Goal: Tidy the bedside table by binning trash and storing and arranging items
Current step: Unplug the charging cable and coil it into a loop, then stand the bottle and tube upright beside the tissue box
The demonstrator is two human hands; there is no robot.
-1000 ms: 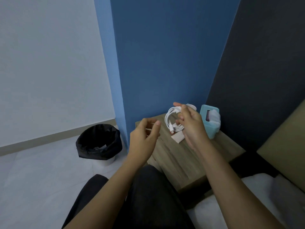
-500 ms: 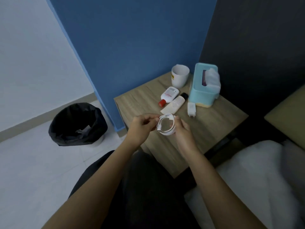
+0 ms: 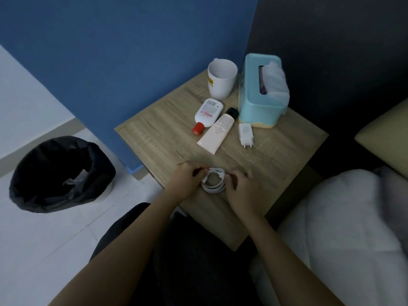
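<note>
Cable coil (image 3: pixel 213 182), white, is at the near edge of the wooden surface (image 3: pixel 154 138), held between both hands: left hand (image 3: pixel 186 183) pinches its left side, right hand (image 3: pixel 242 191) has fingers curled on its right side. Can't tell if the coil touches the wood or hangs just above it. Step in hand looks like finishing the coil and parking it. To do it well: hold the loops flat and stacked with the right hand, and let the left tuck the loose end round the bundle so it won't spring open on release. Connector end isn't resolvable, so check it isn't sticking out. Don't let go with both at once. Farther in, cream tube (image 3: pixel 217 133) and white plug adapter (image 3: pixel 245 134) lie side by side, apart; red-capped bottle (image 3: pixel 207 112) lies just left of the tube, about touching it. Best landing spot, my guess: just beside the adapter on its near side, since the two pair up. Behind them teal tissue box (image 3: pixel 260 100) and white mug (image 3: pixel 221 81) stand at the back; leave those. On the floor off to the left, black-lined bin (image 3: pixel 59 173) isn't needed for this step.
</note>
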